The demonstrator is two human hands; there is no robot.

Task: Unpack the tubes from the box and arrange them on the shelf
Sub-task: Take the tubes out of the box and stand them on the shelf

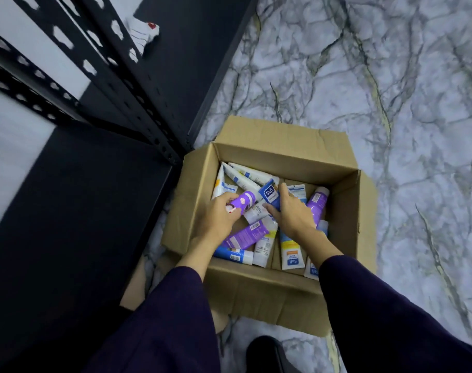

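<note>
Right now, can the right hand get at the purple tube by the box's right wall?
Probably yes. The right hand is already inside the open box, just left of that purple tube, which lies uncovered on top. But its fingers are on a blue tube.

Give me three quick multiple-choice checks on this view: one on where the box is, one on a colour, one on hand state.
1. The cardboard box sits:
A. on a shelf board
B. on the marble floor beside the black shelf
C. on a table

2. The tube in the left hand is:
A. purple
B. green
C. red

3. The box flaps are:
A. taped shut
B. half closed
C. folded open

Key:
1 B: marble shows around the box, with the shelf post at its corner.
2 A: the left hand's fingers curl round a purple tube.
3 C: tubes lie visible inside.
</note>
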